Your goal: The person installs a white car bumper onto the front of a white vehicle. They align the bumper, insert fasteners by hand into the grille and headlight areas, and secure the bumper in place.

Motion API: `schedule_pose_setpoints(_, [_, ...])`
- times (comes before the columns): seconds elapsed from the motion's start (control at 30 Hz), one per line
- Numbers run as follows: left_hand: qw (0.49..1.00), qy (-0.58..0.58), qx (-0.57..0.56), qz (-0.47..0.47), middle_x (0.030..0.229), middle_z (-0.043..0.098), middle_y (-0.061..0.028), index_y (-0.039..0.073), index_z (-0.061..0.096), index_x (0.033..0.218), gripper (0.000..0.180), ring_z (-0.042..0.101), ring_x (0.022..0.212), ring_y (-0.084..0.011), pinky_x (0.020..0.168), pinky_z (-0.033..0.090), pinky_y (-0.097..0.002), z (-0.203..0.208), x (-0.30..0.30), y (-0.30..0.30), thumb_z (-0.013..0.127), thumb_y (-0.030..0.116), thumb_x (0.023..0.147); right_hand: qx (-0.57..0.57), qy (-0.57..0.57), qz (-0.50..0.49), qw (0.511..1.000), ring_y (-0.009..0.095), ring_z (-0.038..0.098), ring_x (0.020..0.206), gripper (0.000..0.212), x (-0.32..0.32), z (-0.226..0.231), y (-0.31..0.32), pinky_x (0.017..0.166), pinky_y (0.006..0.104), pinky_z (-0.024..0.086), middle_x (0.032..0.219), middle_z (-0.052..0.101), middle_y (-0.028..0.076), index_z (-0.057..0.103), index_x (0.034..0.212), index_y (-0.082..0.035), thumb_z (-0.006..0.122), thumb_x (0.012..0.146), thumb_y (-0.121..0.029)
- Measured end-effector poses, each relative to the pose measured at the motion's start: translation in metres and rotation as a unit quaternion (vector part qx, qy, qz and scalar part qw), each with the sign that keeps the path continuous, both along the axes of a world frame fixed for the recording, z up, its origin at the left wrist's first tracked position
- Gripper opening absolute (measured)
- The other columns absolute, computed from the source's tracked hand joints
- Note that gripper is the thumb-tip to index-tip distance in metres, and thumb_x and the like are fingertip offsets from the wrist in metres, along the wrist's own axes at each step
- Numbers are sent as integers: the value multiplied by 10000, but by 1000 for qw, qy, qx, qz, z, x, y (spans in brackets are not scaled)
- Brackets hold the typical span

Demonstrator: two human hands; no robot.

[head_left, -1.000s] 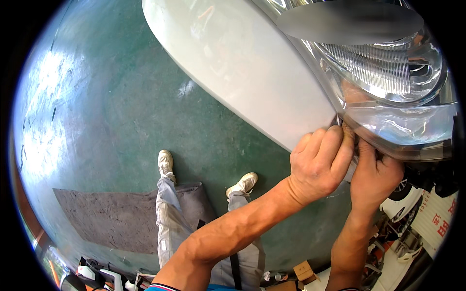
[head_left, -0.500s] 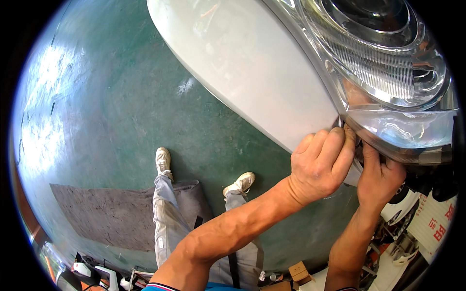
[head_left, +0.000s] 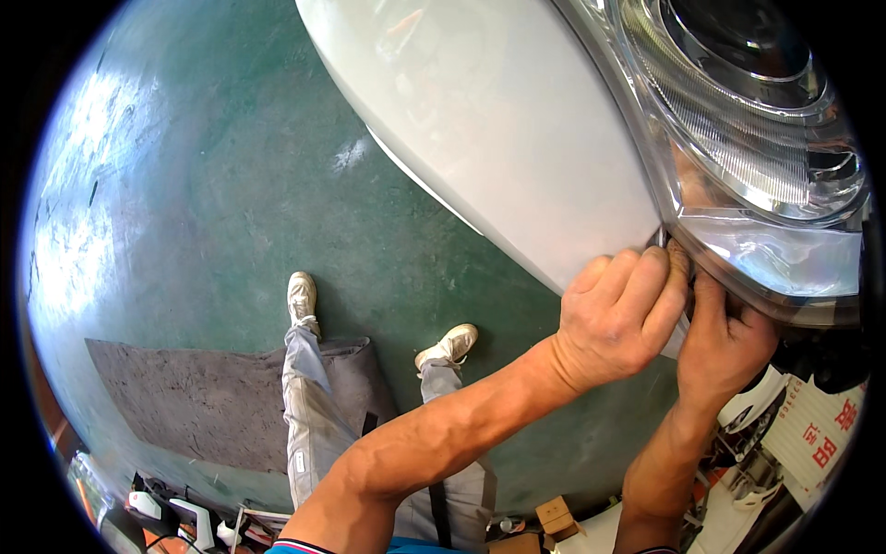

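Observation:
A white car fender (head_left: 498,120) runs down from the top of the view and meets a clear headlight (head_left: 738,157) at the upper right. My left hand (head_left: 618,314) is closed by the fender's lower corner, its fingertips pressed together just under the headlight's lower edge. A small dark piece (head_left: 661,237) shows at those fingertips, too small to name. Close beside it, my right hand (head_left: 729,351) reaches up beneath the headlight with its thumb raised. Its fingers curl under the edge and are mostly hidden, so what they touch cannot be seen.
A dark grey mat (head_left: 203,397) lies on the green floor (head_left: 231,203) by my feet. Cardboard boxes (head_left: 556,517) stand at the bottom. Behind my right forearm are white car parts (head_left: 752,402) and a pale panel with red markings (head_left: 817,429). Assorted items fill the lower left.
The view has shifted slightly, so the fender and headlight sit further right and lower. Both hands stay at the same corner, with almost the same finger positions.

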State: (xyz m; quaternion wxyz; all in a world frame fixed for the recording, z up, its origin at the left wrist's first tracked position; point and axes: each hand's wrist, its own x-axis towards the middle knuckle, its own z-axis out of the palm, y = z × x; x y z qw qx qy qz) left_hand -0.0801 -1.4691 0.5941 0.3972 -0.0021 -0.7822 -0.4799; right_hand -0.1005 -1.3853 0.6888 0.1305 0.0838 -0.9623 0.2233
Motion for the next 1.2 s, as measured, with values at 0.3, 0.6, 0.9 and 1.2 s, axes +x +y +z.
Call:
schedule_pose_setpoints(0.3, [1000, 7, 4, 4, 906, 641, -129, -56, 681, 1021, 371, 565, 667, -200, 555, 407, -293, -1, -1, 1, 700, 74, 674, 34, 27, -38, 998, 114, 643, 816, 204, -5, 3, -8, 732, 280, 523, 924, 746, 60, 708, 1018, 81, 752, 881, -65])
schedule_pose_setpoints(0.6, [1000, 10, 17, 10, 905, 642, -136, -66, 679, 1019, 374, 563, 663, -201, 555, 406, -290, 0, -1, 2, 691, 76, 672, -1, 37, 13, 999, 99, 618, 793, 213, -5, -3, 3, 719, 271, 523, 934, 740, 57, 712, 1016, 80, 775, 878, -69])
schedule_pose_setpoints(0.9, [1000, -1, 17, 3, 909, 639, -138, -67, 681, 1014, 391, 565, 667, -203, 559, 403, -294, 3, 0, 2, 691, 94, 659, 88, 98, 47, 990, 105, 626, 786, 178, -5, -4, 5, 725, 266, 522, 897, 734, 54, 730, 980, 70, 777, 876, -67])
schedule_pose_setpoints(1.2, [1000, 5, 20, 13, 916, 641, -138, -63, 678, 1022, 364, 570, 669, -202, 548, 407, -297, 0, -2, 3, 704, 70, 684, -21, 12, -3, 1000, 109, 647, 855, 143, -8, 1, -4, 759, 272, 527, 946, 742, 66, 725, 983, 86, 743, 877, -8])
